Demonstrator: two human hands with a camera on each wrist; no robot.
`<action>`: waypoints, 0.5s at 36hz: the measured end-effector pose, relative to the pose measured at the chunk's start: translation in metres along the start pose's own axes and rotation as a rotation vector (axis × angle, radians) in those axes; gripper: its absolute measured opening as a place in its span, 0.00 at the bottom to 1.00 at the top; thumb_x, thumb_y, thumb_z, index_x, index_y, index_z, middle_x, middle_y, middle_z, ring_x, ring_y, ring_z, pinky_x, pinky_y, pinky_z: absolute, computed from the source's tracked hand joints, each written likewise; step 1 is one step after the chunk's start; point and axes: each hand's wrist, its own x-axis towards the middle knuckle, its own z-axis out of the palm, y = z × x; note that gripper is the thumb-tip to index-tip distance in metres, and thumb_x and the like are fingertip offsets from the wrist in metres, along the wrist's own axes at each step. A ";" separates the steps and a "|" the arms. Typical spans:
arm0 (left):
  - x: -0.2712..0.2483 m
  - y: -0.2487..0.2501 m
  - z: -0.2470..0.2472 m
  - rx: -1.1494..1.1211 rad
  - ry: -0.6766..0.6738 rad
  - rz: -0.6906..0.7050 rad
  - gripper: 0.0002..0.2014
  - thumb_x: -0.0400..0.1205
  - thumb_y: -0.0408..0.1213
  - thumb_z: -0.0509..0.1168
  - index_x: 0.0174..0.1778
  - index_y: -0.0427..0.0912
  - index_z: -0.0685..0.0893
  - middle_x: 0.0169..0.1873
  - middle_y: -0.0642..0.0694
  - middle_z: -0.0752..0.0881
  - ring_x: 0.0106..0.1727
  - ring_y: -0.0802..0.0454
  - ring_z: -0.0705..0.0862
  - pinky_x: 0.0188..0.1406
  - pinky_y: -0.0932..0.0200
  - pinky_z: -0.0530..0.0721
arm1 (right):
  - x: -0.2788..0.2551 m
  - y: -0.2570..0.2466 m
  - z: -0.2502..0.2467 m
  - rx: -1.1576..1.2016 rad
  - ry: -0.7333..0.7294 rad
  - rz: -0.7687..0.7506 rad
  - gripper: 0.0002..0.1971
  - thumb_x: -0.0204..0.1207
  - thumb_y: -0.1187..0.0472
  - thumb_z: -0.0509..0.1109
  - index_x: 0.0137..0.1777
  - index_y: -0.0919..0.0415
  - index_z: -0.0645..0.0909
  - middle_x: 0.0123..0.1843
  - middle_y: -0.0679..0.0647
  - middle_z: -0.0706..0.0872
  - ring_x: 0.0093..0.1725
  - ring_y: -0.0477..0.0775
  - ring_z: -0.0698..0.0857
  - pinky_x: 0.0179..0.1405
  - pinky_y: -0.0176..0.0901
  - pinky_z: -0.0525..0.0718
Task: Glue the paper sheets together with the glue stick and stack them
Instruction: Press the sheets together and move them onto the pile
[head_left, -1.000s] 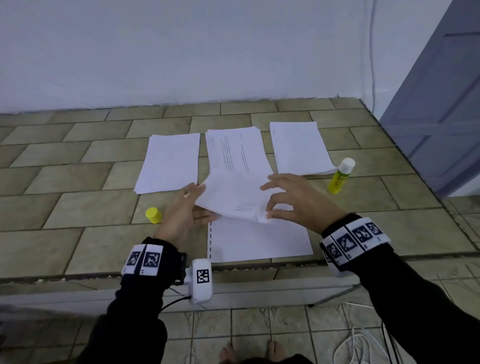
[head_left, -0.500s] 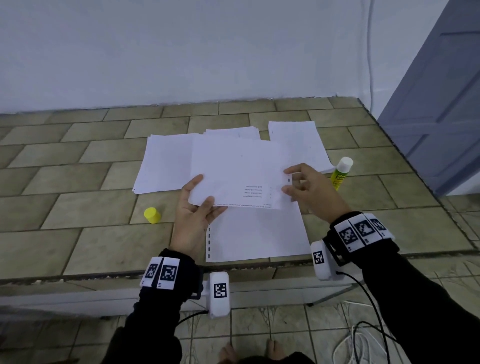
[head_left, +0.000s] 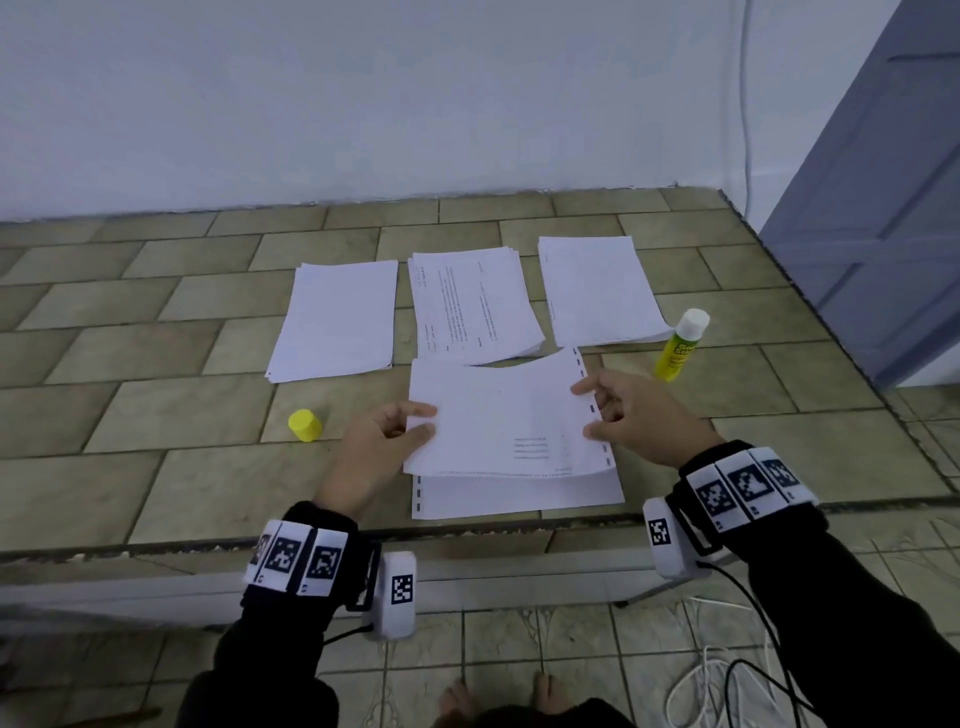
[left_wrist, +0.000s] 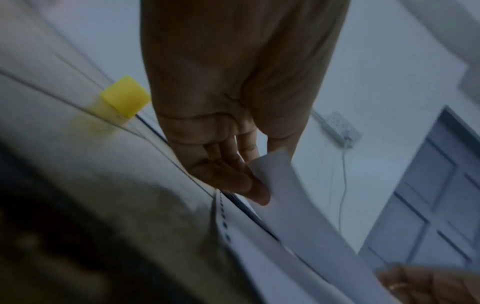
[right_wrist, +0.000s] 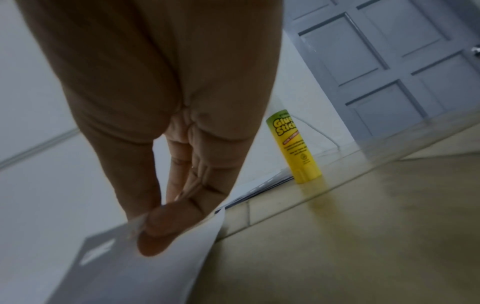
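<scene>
Holding a white sheet (head_left: 498, 415) by its side edges: left hand (head_left: 374, 441) and right hand (head_left: 639, 415) both pinch it just above the bottom sheet (head_left: 519, 499) at the tabletop's (head_left: 156, 467) near edge. Held sheet bows, punched holes along right edge, faint print near the bottom. Glue stick (head_left: 680, 345) stands uncapped to the right, yellow cap (head_left: 305, 425) to the left.

My left hand (head_left: 376, 441) and right hand (head_left: 636, 415) now bring the pinched sheet (head_left: 506, 421) lower and nearer me, just above the sheet on the table (head_left: 519, 496), uncovering the stacks beyond my fingers.
</scene>
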 end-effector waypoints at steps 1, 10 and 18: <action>0.000 -0.003 -0.001 0.071 -0.004 0.016 0.09 0.81 0.34 0.72 0.45 0.56 0.91 0.40 0.36 0.87 0.45 0.47 0.84 0.51 0.47 0.84 | -0.001 0.001 0.001 -0.017 -0.003 0.003 0.21 0.72 0.68 0.77 0.64 0.58 0.79 0.40 0.47 0.75 0.34 0.43 0.76 0.38 0.31 0.75; -0.004 -0.009 0.003 0.409 -0.018 0.103 0.10 0.79 0.37 0.74 0.45 0.59 0.85 0.42 0.55 0.88 0.46 0.57 0.87 0.42 0.64 0.83 | -0.010 0.006 0.008 -0.134 -0.010 0.027 0.20 0.71 0.68 0.76 0.62 0.57 0.80 0.40 0.51 0.80 0.36 0.43 0.77 0.33 0.26 0.74; -0.008 -0.008 0.005 0.482 0.016 0.137 0.09 0.78 0.35 0.76 0.48 0.52 0.86 0.37 0.58 0.85 0.42 0.59 0.85 0.34 0.76 0.74 | -0.010 0.008 0.006 -0.161 -0.069 0.057 0.23 0.68 0.67 0.79 0.63 0.55 0.79 0.48 0.53 0.83 0.41 0.45 0.81 0.37 0.29 0.76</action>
